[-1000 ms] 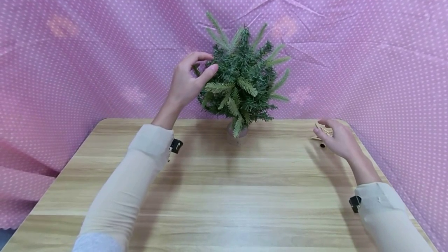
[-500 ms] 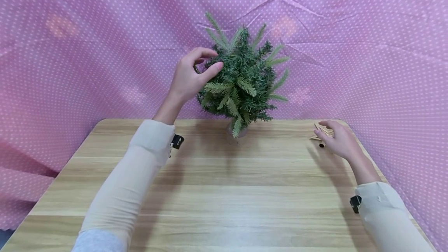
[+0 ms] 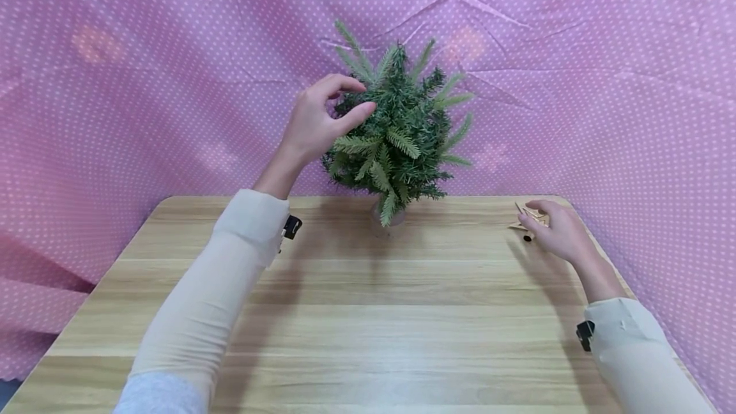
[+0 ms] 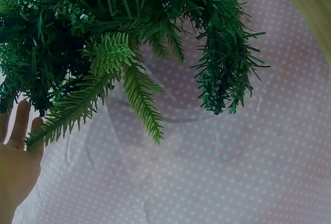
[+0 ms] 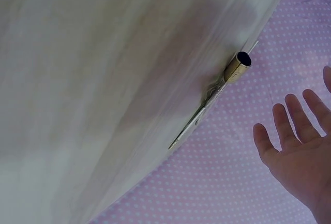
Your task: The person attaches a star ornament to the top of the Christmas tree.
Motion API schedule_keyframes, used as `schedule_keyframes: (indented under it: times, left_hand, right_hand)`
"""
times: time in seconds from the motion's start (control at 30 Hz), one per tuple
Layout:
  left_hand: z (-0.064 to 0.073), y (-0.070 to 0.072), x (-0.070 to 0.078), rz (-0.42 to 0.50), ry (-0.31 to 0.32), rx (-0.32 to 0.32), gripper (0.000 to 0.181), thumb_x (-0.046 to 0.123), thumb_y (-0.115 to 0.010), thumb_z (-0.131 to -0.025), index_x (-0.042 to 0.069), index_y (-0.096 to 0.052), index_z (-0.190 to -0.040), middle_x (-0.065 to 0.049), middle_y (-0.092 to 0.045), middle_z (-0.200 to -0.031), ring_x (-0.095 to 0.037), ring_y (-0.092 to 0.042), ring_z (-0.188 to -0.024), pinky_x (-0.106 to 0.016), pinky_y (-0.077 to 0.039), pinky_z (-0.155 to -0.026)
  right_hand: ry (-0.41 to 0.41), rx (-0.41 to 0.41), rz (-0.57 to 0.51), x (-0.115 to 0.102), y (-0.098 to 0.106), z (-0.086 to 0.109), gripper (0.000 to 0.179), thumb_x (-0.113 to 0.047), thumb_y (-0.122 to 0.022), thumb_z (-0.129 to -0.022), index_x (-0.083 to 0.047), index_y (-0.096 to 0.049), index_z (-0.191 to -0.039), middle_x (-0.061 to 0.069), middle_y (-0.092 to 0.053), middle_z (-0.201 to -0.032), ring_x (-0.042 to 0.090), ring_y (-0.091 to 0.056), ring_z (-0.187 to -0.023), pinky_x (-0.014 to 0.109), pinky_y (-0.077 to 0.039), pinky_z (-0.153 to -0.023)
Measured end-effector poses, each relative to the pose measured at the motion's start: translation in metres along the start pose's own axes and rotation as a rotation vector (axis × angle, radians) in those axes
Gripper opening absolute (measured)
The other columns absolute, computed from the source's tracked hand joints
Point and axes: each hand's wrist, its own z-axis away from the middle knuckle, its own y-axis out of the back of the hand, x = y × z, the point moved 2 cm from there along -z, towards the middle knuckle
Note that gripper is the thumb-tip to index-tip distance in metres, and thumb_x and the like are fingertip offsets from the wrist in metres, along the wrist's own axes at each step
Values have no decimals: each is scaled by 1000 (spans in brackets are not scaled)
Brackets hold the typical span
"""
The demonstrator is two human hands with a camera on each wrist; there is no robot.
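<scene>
A pink cloth with white polka dots [image 3: 172,50] hangs all round the far side and flanks of the pale wood-grain desk [image 3: 414,312]. In front of me, a bushy green artificial fir tree [image 3: 414,126] stands upright on its translucent base at the middle of the desk's far edge. The left hand [image 3: 313,119] is at the tree's left side, fingers loosely curved and thumb apart, gripping nothing. The right hand [image 3: 556,232], fingers spread and relaxed, is just beside the shiny gold star-shaped ornament with a short hollow tube [image 5: 231,74], lying near the desk's far right corner.
</scene>
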Motion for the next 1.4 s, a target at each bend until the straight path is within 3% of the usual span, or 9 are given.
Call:
schedule_keyframes:
  times: [0.2,0.43,0.7,0.93,1.4]
  left_hand:
    - [-3,0,0,-32,5,-8,43,34,-75,-91,3,-68,-121,-7,-68,-121,-20,-59,-112,-37,-46,-102]
    - [-6,1,3,-86,-12,-13,44,38,-75,-91,7,-69,-122,-4,-68,-121,-18,-59,-112,-33,-47,-100]
    - [-10,-1,5,-108,1,-89,46,39,-73,-93,5,-68,-125,-7,-67,-127,-21,-60,-117,-33,-45,-103]
    - [-12,-2,8,-237,-22,-179,52,47,-67,-96,9,-65,-131,-6,-63,-137,-20,-52,-133,-35,-34,-115]
    - [-17,-5,9,-302,-15,-285,55,51,-62,-97,10,-64,-134,-6,-61,-139,-23,-50,-135,-38,-32,-116]
  right_hand:
    - [-8,-16,-2,2,0,1,52,-29,-58,-103,14,-54,-133,38,-55,-132,58,-49,-121,71,-38,-98]
    - [-24,-36,-2,8,1,2,53,-30,-56,-105,14,-52,-135,40,-54,-131,59,-50,-119,71,-39,-96]
    - [-48,-64,-4,22,-4,3,55,-30,-56,-105,15,-51,-135,39,-53,-133,58,-50,-120,70,-39,-98]
    - [-113,-117,-8,29,-2,6,61,-37,-53,-106,12,-46,-141,38,-47,-139,58,-44,-126,74,-34,-100]
    - [-175,-143,1,41,-1,9,68,-44,-52,-105,12,-44,-143,41,-42,-142,61,-40,-128,75,-32,-100]
